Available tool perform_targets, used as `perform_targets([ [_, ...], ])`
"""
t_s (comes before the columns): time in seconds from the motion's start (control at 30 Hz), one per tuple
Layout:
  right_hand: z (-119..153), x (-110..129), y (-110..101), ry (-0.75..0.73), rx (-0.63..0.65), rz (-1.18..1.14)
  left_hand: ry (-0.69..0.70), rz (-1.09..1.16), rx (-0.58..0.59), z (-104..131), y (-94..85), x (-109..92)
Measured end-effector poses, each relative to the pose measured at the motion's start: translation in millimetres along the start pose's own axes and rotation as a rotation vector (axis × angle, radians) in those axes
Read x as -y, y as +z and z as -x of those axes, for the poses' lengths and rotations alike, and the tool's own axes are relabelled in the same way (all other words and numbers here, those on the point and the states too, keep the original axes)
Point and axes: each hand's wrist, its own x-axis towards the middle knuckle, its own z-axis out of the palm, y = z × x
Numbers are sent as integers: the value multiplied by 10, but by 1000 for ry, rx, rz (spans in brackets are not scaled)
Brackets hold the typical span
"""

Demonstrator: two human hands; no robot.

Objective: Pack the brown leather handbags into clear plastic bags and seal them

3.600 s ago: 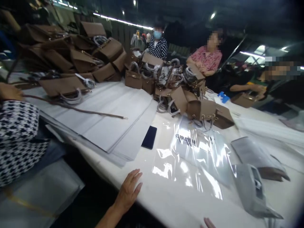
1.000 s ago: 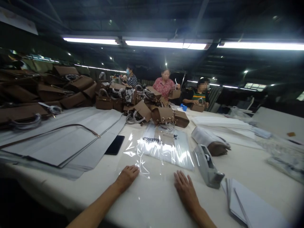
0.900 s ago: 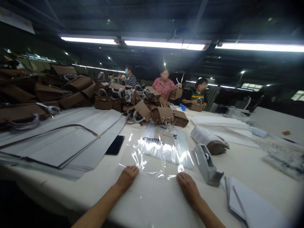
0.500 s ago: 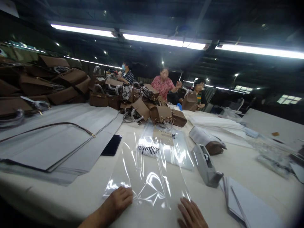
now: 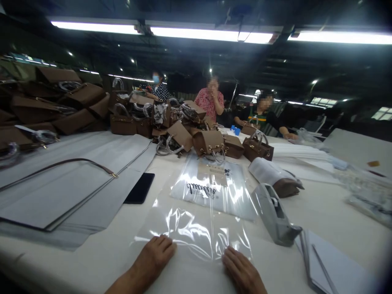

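A clear plastic bag (image 5: 186, 220) lies spread in front of me, shiny with reflections. At its near left edge my left hand (image 5: 157, 258) has its fingers curled over the plastic, thumb hidden. My right hand (image 5: 241, 270) is at the near right edge, fingers closed together on the plastic, their tips partly hidden. Under the far part of the bag are more plastic bags (image 5: 241, 204) with black lettering and a brown printed panel. A grey tape dispenser (image 5: 274, 216) stands to the right of the bag.
Brown handbags (image 5: 211, 143) are heaped at the back and left. White sheets (image 5: 76, 179), a brown strap (image 5: 76, 161) and a dark phone (image 5: 140, 188) lie left. A wrapped brown bag (image 5: 274, 179) and white cards (image 5: 333, 261) lie right. Several co-workers (image 5: 210, 102) are across the table.
My right hand has moved slightly inward, its spread fingers now together on the bag's edge. The plastic lies lower and flatter. A co-worker's handbag now stands on the table at the right.
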Motion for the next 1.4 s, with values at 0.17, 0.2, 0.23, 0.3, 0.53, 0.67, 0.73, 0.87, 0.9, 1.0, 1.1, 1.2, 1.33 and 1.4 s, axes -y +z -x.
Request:
perform_targets([
  [0.17,-136,-235,-36,232,87,-162,-273,126,391,-325,-20,-207],
  [0.2,-178,-289,-31,298,98,-171,-332,133,419,-405,-30,-231],
  [0.23,-217,-339,-27,340,109,-170,-376,131,429,-480,-41,-251],
  [0.3,-280,-412,-26,354,128,-154,-434,125,456,-602,-57,-280],
  [0.53,-324,-473,-59,359,132,-155,-459,137,549,-828,-31,-394],
  [0.67,-346,-418,-133,406,60,-102,-462,187,474,-863,-13,-446],
  [0.73,-416,-273,-155,374,-24,-59,-500,271,387,-855,18,-453],
  [0.87,-625,182,3,79,-157,-80,-525,540,212,-859,83,-450],
  [0.9,-662,280,71,73,-145,-82,-527,593,152,-869,78,-447],
  [1.0,-700,448,219,223,-40,-72,-600,606,-45,-919,-21,-414],
  [1.1,-712,472,207,311,61,-106,-658,513,-186,-986,-168,-363],
  [1.2,-837,460,132,376,123,-113,-564,467,-245,-1040,-220,-367],
  [1.33,-1116,412,186,469,181,-59,-325,464,-225,-1041,-134,-467],
  [1.4,-1207,321,261,597,250,-16,-257,466,-245,-1019,-143,-490],
])
